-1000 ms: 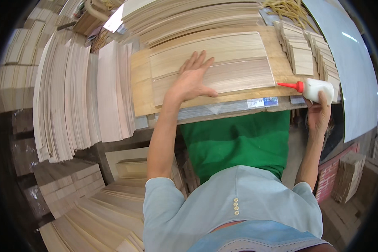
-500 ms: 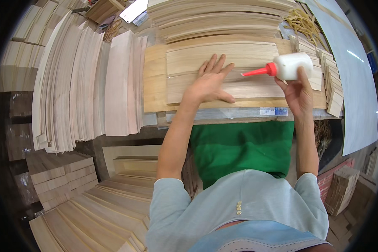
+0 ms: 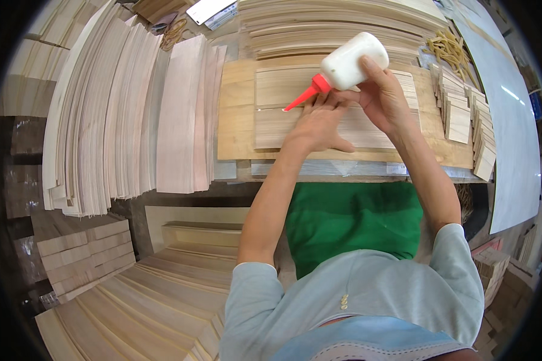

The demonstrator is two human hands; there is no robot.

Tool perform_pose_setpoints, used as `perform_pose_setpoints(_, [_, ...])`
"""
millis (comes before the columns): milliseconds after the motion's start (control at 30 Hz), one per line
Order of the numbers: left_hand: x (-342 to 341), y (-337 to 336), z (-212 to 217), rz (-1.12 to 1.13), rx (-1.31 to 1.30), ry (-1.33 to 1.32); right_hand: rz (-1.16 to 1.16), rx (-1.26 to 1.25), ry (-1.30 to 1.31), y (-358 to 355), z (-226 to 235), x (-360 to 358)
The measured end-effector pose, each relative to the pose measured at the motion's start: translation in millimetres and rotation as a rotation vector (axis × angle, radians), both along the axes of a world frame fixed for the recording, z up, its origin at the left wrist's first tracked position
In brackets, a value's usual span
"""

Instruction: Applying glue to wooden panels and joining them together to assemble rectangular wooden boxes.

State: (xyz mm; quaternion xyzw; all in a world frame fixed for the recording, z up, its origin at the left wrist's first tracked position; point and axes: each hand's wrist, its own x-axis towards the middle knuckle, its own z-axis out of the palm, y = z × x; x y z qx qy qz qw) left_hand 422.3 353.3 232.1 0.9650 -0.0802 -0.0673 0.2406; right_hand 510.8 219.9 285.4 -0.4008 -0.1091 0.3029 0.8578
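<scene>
My right hand [image 3: 382, 90] grips a white glue bottle [image 3: 354, 60] with a red nozzle. The bottle is tilted, its tip pointing down and left, close over the seam of a pale wooden panel [image 3: 277, 129]. Lying flat on that panel, my left hand [image 3: 326, 123] has its fingers spread, and the bottle and nozzle hide part of them. The panel has a lengthwise line across it and rests on a larger yellowish board [image 3: 236, 111]. Small white spots show on the line near the panel's left end.
Thin upright boards [image 3: 183, 114] stand in rows at the left. Long strips [image 3: 337, 27] are stacked behind the panel. Small wooden pieces [image 3: 457, 117] and tan rubber bands [image 3: 448, 51] lie at the right, beside a pale sheet [image 3: 509, 120]. More planks [image 3: 144, 301] lie low at left.
My right hand has carried the glue bottle leftward and tipped its nozzle further down, bringing it over my left hand's fingers. The left hand stays flat on the panel; the whole view has shifted slightly.
</scene>
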Motion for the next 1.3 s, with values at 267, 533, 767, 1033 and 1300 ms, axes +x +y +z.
perform_pose_setpoints(267, [-1,2,-19,0.025,0.079,-0.136,0.231,-0.094,-0.18,50,0,1])
perform_pose_setpoints(533, [-8,6,-22,0.045,-0.14,-0.292,0.546,-0.207,-0.401,126,23,-5])
perform_pose_setpoints(767, [-12,4,-19,0.052,-0.157,-0.259,0.778,-0.303,-0.542,150,14,-8])
perform_pose_setpoints(1033, [-9,3,-18,0.07,-0.17,-0.191,0.771,-0.337,-0.572,151,9,-7])
perform_pose_setpoints(1300, [-5,4,-21,0.064,-0.083,-0.22,0.738,-0.278,-0.627,155,1,4])
